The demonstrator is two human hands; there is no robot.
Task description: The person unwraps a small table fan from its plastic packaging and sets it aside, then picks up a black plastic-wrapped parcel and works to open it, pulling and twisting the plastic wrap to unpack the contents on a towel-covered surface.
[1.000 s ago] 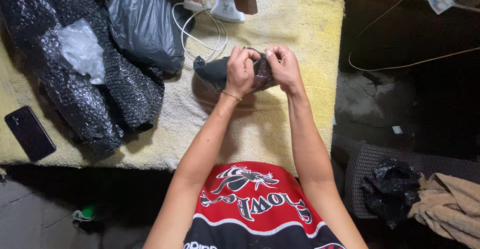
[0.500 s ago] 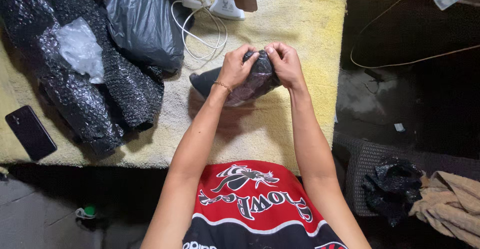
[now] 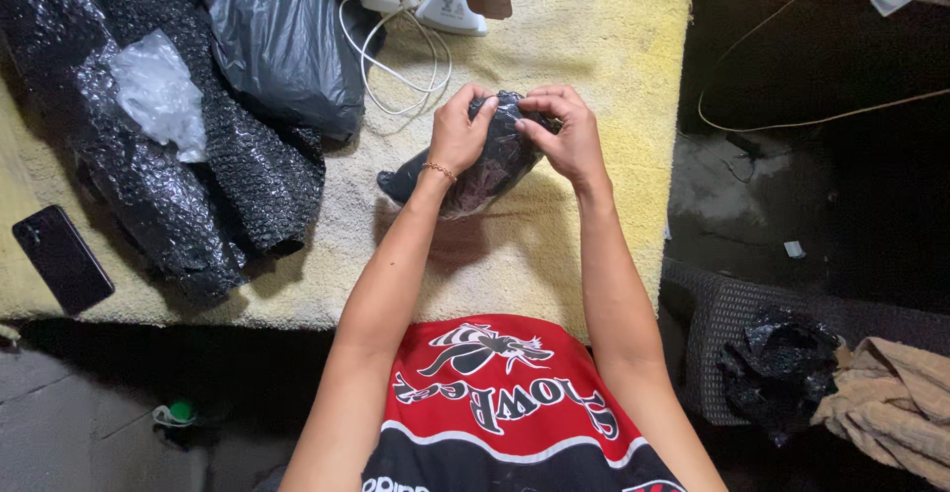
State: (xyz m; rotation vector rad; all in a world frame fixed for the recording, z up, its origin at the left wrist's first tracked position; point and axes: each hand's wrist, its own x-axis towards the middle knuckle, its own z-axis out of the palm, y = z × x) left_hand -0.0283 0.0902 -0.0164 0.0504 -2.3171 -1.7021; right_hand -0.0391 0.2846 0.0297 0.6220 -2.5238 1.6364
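A: What is lying at the far left?

B: A dark phone is lying flat near the left edge of the worktop, which is covered with a yellowish towel. Just beside it a big sheet of black bubble wrap is spreading out, with a piece of clear plastic resting on top of it.

A: And further to the right?

B: A dark grey plastic bag is sitting at the far side, touching the bubble wrap. Next to it a white cable is curling toward a white charger.

A: Where are the hands?

B: Both are meeting over the middle of the worktop. The left hand, with a thin bracelet on the wrist, is gripping the near side of a dark parcel wrapped in shiny plastic. The right hand is pinching the top end of the same parcel, its fingers curled tight on the wrap. The parcel is maybe lifted a little off the towel; the view is not clear here.

A: And at the right?

B: Down at the floor, crumpled black plastic is lying beside a beige cloth.
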